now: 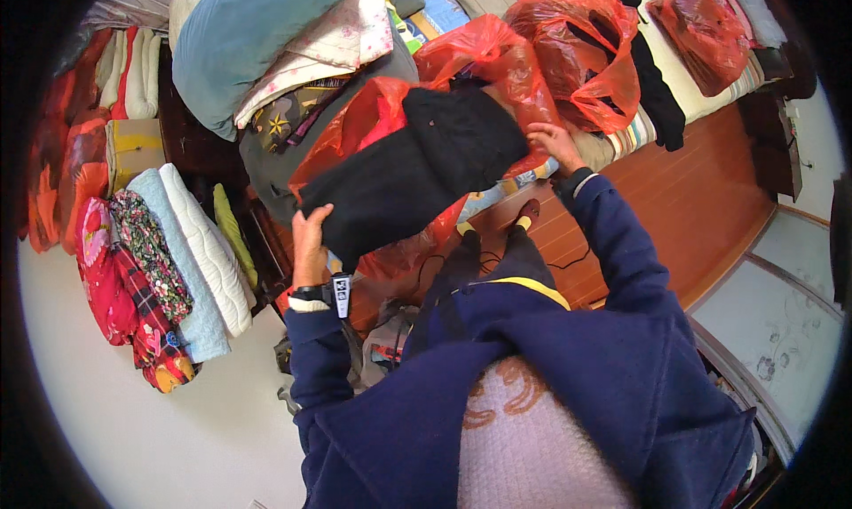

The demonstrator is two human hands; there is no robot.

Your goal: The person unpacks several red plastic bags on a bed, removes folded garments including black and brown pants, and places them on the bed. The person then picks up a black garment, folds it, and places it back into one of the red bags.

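Note:
A folded black knit garment stretches across the middle, above red plastic bags. My left hand grips its lower left corner, with the thumb along the near side. At the garment's right end is my right hand, fingers stretched over its edge and against a red plastic bag. Whether those fingers pinch the cloth cannot be told. Under the garment, another red bag gapes on the left, with pinkish-red cloth inside. Part of the bags is hidden by the garment.
A blue pillow tops a bedding pile at upper left. An open red bag and a filled one sit on the bed, beside dark clothing. Folded quilts are stacked at left. A thin cable crosses the wooden floor.

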